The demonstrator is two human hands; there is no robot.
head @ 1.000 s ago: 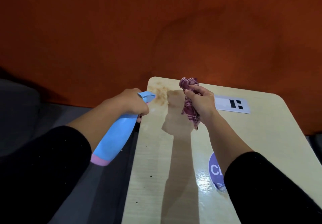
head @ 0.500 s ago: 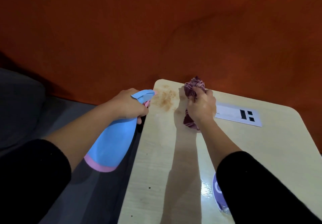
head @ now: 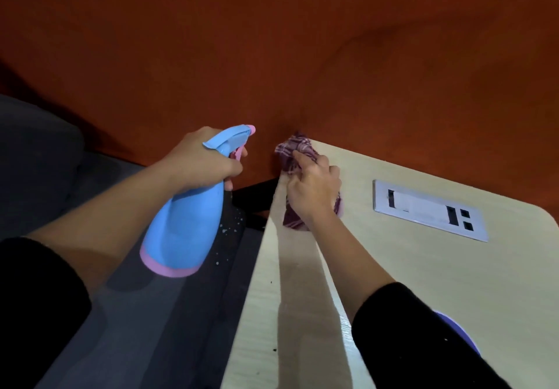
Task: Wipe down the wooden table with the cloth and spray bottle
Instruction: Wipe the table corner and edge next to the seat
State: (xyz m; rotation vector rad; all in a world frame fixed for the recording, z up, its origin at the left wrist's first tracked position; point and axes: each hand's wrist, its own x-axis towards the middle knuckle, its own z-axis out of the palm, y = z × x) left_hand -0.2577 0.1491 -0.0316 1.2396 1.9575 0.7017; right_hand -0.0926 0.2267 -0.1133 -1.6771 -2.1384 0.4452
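Note:
A light wooden table (head: 408, 267) fills the lower right. My right hand (head: 313, 187) grips a bunched maroon plaid cloth (head: 295, 148) and presses it onto the table's far left corner. The cloth covers the corner, so I cannot see the brown stain there. My left hand (head: 199, 164) grips the neck of a blue spray bottle (head: 184, 225) with a pink base, held in the air left of the table edge, its nozzle pointing toward the cloth.
An orange wall (head: 272, 55) runs right behind the table. A metal socket plate (head: 429, 210) is set into the tabletop right of the cloth. A purple sticker (head: 459, 331) shows by my right sleeve. A dark seat with droplets (head: 230, 231) lies left of the table.
My right hand has pushed the cloth to the far left corner, over the brown stain. The bottle stays in my left hand. The view has moved closer.

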